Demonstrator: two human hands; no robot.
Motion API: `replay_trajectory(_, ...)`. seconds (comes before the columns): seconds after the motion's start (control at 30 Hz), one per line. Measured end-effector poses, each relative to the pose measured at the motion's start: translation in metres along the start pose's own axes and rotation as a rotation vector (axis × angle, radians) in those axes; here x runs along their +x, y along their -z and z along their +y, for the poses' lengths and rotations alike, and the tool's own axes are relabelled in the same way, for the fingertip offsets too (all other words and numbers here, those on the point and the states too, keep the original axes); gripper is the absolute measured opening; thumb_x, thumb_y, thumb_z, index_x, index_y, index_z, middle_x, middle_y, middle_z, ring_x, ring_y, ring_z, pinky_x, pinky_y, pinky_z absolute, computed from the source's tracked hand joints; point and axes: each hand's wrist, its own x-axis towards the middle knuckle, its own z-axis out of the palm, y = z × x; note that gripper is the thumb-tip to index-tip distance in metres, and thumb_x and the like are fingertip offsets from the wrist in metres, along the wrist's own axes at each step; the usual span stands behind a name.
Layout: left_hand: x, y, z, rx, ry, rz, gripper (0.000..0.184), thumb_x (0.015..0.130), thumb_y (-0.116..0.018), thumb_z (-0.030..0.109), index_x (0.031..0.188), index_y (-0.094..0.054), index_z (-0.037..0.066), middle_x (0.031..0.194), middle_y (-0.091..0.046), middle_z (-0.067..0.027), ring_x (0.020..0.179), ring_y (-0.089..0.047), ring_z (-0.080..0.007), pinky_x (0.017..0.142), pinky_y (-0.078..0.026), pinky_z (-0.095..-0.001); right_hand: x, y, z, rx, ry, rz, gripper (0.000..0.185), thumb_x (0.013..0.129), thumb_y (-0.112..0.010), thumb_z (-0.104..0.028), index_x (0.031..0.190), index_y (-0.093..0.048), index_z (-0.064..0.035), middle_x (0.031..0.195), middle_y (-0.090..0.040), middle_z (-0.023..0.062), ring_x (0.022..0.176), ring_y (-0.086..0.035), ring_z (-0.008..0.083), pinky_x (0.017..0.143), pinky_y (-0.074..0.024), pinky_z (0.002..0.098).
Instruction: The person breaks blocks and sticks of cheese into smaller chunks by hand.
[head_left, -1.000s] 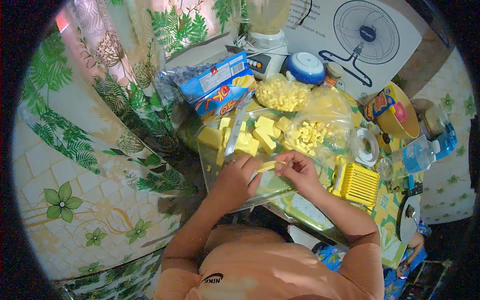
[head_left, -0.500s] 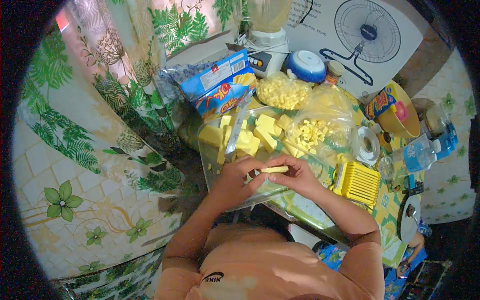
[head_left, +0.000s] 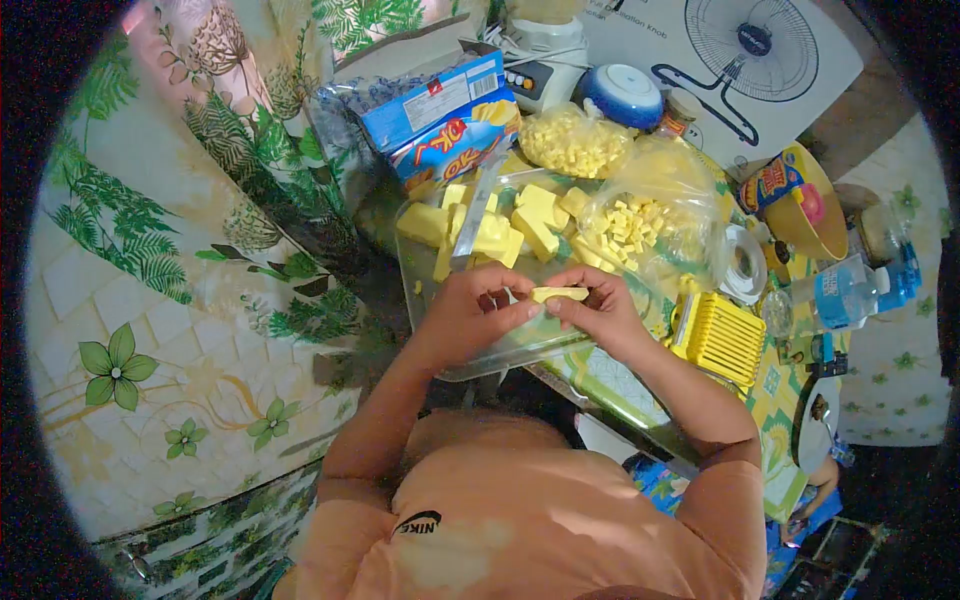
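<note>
Between both hands, above the near side of a clear tray point(head_left: 520, 350), is a small pale-yellow slice of cheese point(head_left: 560, 294). My left hand point(head_left: 478, 312) pinches its left end between thumb and fingers. Its right end lies in the fingertips of my right hand point(head_left: 598, 308). Behind the hands, yellow cheese blocks point(head_left: 492, 236) fill the tray's far left part. A knife point(head_left: 474, 222) lies slanted over them, its near end close to my left hand. Small cheese cubes point(head_left: 630, 226) lie in an open plastic bag at the tray's right.
A yellow slicer with parallel bars point(head_left: 722, 340) sits right of the tray. Behind stand a blue box point(head_left: 440, 115), another bag of cubes point(head_left: 575, 140), a blue bowl point(head_left: 625, 95) and a blender point(head_left: 545, 60). Rightward are a yellow tub point(head_left: 822, 228) and a water bottle point(head_left: 845, 292).
Both hands appear slightly higher in view with the slice between them, and the fingers have shifted a little on it. The head view has moved slightly; the blocks and knife look unmoved.
</note>
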Motion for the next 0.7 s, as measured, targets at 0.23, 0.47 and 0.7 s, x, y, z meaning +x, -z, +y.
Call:
replay_trajectory(0.23,0.004,0.001,-0.006,0.007,-0.002,-0.029,0.020,0.076,-0.070,0.018,0.087,-0.065,0.002,0.073,-0.060,0.0013,0.064,-0.050,-0.0041,0.056,-0.041,-0.0219,0.000,-0.001,0.000,-0.006,0.037,0.000,0.022,0.081,-0.066,-0.006,0.101,-0.059,-0.0008,0.094,-0.062,0.0031,0.083,-0.057,0.0067,0.071,-0.0479,0.0209)
replay_trajectory(0.47,0.002,0.003,0.001,-0.183,0.092,-0.107,0.016,0.080,-0.066,0.014,0.089,-0.065,0.001,0.075,-0.060,0.0036,0.067,-0.051,-0.0032,0.059,-0.041,-0.0215,0.000,-0.001,0.005,0.006,0.048,0.012,0.022,0.080,-0.066,-0.004,0.101,-0.060,-0.0009,0.092,-0.062,0.0033,0.074,-0.057,0.0074,0.066,-0.0479,0.0213)
replay_trajectory(0.7,0.004,0.001,-0.001,-0.173,0.123,-0.093,0.021,0.079,-0.064,0.021,0.087,-0.065,0.001,0.070,-0.059,0.0006,0.061,-0.052,-0.0065,0.056,-0.041,-0.0229,0.001,0.001,-0.001,0.024,0.004,-0.017,0.022,0.081,-0.065,-0.004,0.102,-0.060,-0.0002,0.094,-0.062,0.0033,0.081,-0.058,0.0072,0.069,-0.0493,0.0203)
